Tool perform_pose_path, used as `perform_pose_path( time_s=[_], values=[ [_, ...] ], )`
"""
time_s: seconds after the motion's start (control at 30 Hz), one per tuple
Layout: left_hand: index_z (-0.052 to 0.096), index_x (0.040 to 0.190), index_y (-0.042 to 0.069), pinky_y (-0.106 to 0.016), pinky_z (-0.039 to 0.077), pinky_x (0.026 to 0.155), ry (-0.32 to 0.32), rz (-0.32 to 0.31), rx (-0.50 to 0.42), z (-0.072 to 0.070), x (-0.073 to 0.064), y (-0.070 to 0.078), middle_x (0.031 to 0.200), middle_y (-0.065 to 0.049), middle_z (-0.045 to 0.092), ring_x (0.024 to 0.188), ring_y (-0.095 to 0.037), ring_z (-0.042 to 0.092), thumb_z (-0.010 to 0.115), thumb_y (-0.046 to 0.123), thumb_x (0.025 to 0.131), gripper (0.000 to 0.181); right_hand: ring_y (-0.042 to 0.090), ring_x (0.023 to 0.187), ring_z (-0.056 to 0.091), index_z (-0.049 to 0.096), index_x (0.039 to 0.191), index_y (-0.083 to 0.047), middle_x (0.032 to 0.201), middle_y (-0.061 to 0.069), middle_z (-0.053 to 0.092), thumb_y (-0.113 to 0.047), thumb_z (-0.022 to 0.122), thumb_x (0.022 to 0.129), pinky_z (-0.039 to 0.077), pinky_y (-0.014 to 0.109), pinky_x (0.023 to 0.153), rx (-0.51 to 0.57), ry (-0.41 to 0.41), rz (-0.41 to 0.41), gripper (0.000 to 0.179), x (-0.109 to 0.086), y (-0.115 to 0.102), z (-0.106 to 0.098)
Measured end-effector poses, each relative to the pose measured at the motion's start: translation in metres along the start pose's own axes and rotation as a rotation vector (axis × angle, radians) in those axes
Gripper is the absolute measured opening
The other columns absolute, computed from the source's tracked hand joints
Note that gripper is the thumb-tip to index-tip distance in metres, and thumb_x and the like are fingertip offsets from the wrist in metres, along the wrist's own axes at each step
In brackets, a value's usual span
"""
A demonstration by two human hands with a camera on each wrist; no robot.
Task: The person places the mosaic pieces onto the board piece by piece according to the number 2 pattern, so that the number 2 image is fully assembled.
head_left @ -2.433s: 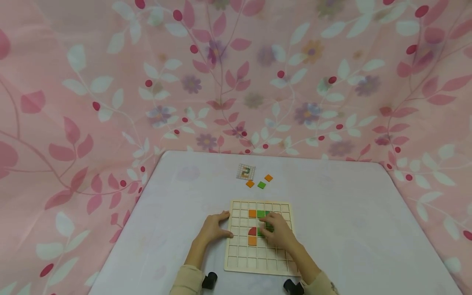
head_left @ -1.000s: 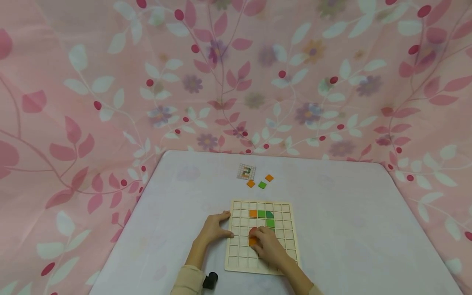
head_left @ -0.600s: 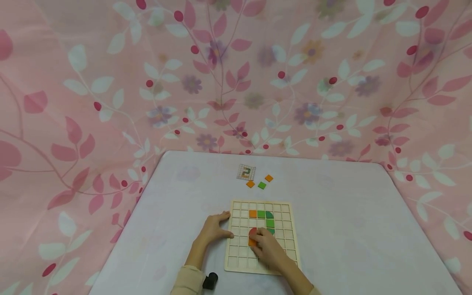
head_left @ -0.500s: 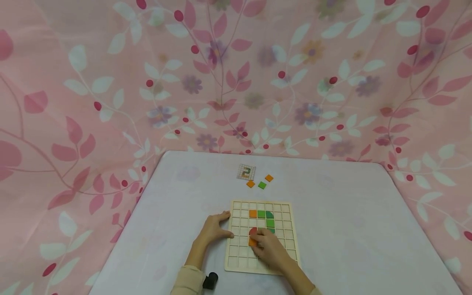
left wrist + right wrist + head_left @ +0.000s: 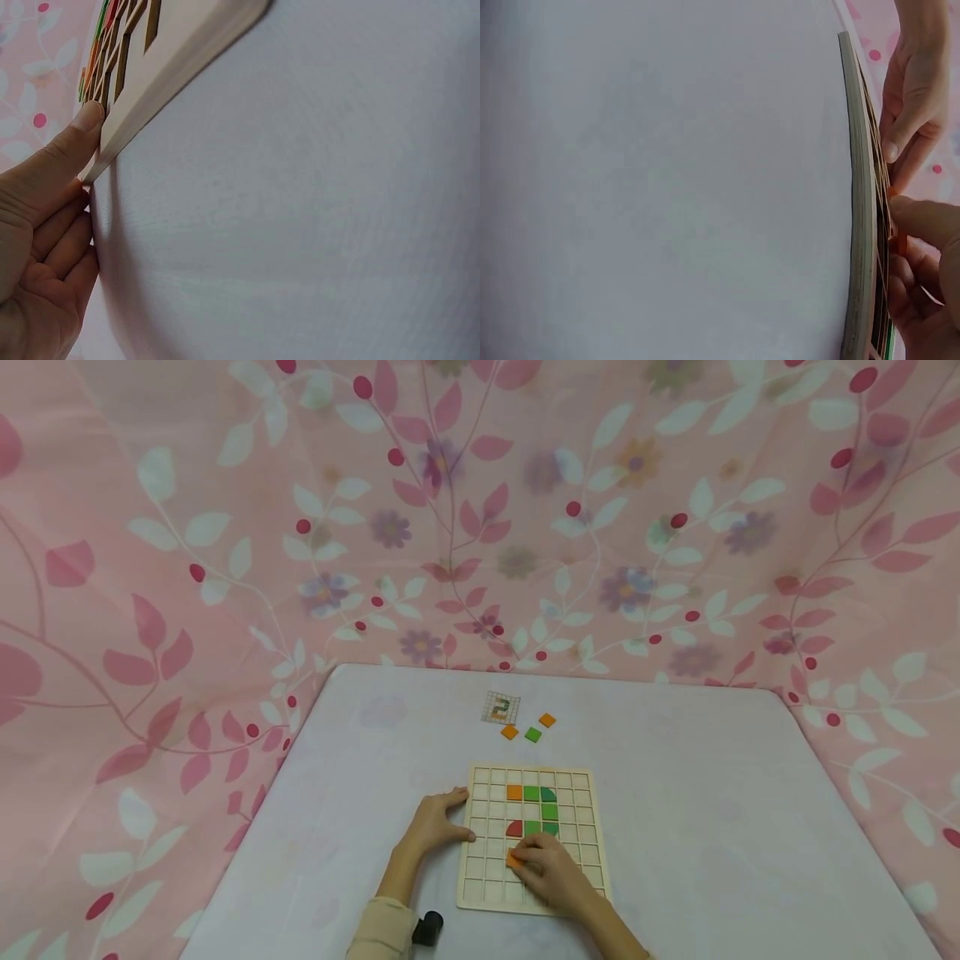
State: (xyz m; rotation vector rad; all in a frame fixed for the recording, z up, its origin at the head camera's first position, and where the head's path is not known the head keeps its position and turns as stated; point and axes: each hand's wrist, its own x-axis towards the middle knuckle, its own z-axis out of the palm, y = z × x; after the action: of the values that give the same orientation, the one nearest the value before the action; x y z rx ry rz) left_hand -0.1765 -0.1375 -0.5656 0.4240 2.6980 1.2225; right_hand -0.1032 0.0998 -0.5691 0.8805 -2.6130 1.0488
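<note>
My right hand (image 5: 553, 870) pinches an orange square tile (image 5: 513, 858) between thumb and fingertips, low over the wooden grid board (image 5: 480, 893). In the right wrist view the orange tile (image 5: 902, 243) stands on edge, partly hidden by the fingers. My left hand (image 5: 435, 820) rests against the board's left edge, thumb and index finger spread apart; its thumb (image 5: 88, 116) touches the rim in the left wrist view. Lying in the board's cells are a red rounded tile (image 5: 514, 829), another orange tile (image 5: 514, 792), and several green tiles (image 5: 550, 812).
Beyond the board lie a small pattern card (image 5: 501, 707), two loose orange tiles (image 5: 547, 720) and a green tile (image 5: 533, 735). Close by my left sleeve is a black cylindrical object (image 5: 429, 928). A pink floral cloth (image 5: 480, 510) hangs behind the white table (image 5: 712, 793).
From the cell below the red tile, the orange tile has shifted slightly toward me in my right hand's pinch. The red tile and its green neighbour are uncovered. My left hand stays put.
</note>
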Motion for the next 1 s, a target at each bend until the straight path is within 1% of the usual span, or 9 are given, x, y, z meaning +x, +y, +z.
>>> perform_pose_path(
  time_s=[0.13,0.27,0.5,0.67,0.73,0.8,0.9,0.93,1.0],
  values=[
    [0.056,0.125,-0.006,-0.049,0.038,0.104,0.004,0.006,0.005,0.000,0.000,0.000,0.131,-0.018,0.054,0.125,-0.037,0.047,0.088,0.021,0.059,0.078,0.012,0.086,0.048,0.074,0.099,-0.005,0.095,-0.001,0.058,-0.009,0.074,0.078,0.046,0.027,0.072,-0.094,0.010,-0.090,0.021,-0.004,-0.002,0.002],
    [0.056,0.125,-0.006,-0.049,0.038,0.104,0.004,0.001,0.002,0.000,0.000,0.001,0.131,-0.018,0.054,0.125,-0.037,0.047,0.088,0.021,0.059,0.078,0.012,0.085,0.047,0.075,0.097,-0.009,0.096,-0.002,0.059,-0.009,0.075,0.076,0.043,0.029,0.071,-0.110,0.027,-0.127,0.021,-0.007,-0.002,0.003],
    [0.056,0.125,-0.007,-0.049,0.038,0.104,0.006,0.006,-0.002,0.000,-0.001,0.001,0.131,-0.019,0.054,0.125,-0.037,0.047,0.088,0.021,0.059,0.078,0.013,0.084,0.048,0.076,0.094,-0.010,0.095,-0.004,0.061,-0.008,0.076,0.075,0.043,0.031,0.072,-0.092,0.045,-0.143,0.020,-0.009,-0.002,0.004],
    [0.056,0.124,-0.007,-0.049,0.038,0.104,0.009,0.020,-0.007,0.000,-0.002,-0.001,0.131,-0.021,0.053,0.125,-0.038,0.047,0.088,0.021,0.059,0.078,0.014,0.083,0.056,0.077,0.087,-0.007,0.090,-0.003,0.063,-0.007,0.078,0.073,0.048,0.030,0.073,-0.053,0.087,-0.168,0.014,-0.007,-0.002,0.006],
    [0.056,0.124,-0.007,-0.049,0.038,0.104,0.008,0.024,-0.007,0.000,-0.002,-0.001,0.131,-0.021,0.053,0.125,-0.038,0.047,0.088,0.021,0.059,0.078,0.014,0.082,0.058,0.077,0.083,-0.007,0.088,-0.003,0.064,-0.008,0.079,0.072,0.050,0.030,0.073,-0.051,0.091,-0.168,0.011,-0.006,-0.003,0.006],
    [0.056,0.124,-0.008,-0.049,0.038,0.104,0.007,0.026,-0.008,-0.001,-0.002,0.000,0.131,-0.021,0.053,0.125,-0.038,0.047,0.088,0.021,0.060,0.078,0.013,0.082,0.057,0.077,0.083,-0.008,0.089,-0.003,0.063,-0.010,0.079,0.073,0.050,0.031,0.072,-0.068,0.077,-0.161,0.011,-0.005,-0.004,0.006],
    [0.056,0.124,-0.008,-0.049,0.038,0.104,0.004,0.026,-0.008,-0.001,-0.002,0.000,0.131,-0.021,0.053,0.124,-0.038,0.047,0.088,0.022,0.059,0.078,0.013,0.083,0.053,0.078,0.085,-0.011,0.095,-0.001,0.062,-0.015,0.078,0.075,0.046,0.033,0.072,-0.083,0.044,-0.133,0.011,-0.003,-0.004,0.003],
    [0.056,0.124,-0.008,-0.049,0.038,0.104,0.005,0.025,-0.009,-0.001,-0.002,0.001,0.131,-0.021,0.053,0.124,-0.039,0.047,0.088,0.022,0.059,0.078,0.014,0.084,0.052,0.077,0.087,-0.012,0.097,0.000,0.062,-0.016,0.077,0.075,0.045,0.033,0.072,-0.083,0.042,-0.123,0.012,-0.001,-0.003,0.002],
    [0.056,0.124,-0.008,-0.050,0.038,0.104,0.005,0.024,-0.011,-0.001,-0.002,0.001,0.131,-0.021,0.053,0.124,-0.039,0.047,0.088,0.022,0.059,0.078,0.014,0.085,0.051,0.077,0.088,-0.011,0.098,0.003,0.061,-0.016,0.077,0.076,0.044,0.033,0.072,-0.073,0.064,-0.102,0.013,0.005,0.002,-0.002]
  ],
)
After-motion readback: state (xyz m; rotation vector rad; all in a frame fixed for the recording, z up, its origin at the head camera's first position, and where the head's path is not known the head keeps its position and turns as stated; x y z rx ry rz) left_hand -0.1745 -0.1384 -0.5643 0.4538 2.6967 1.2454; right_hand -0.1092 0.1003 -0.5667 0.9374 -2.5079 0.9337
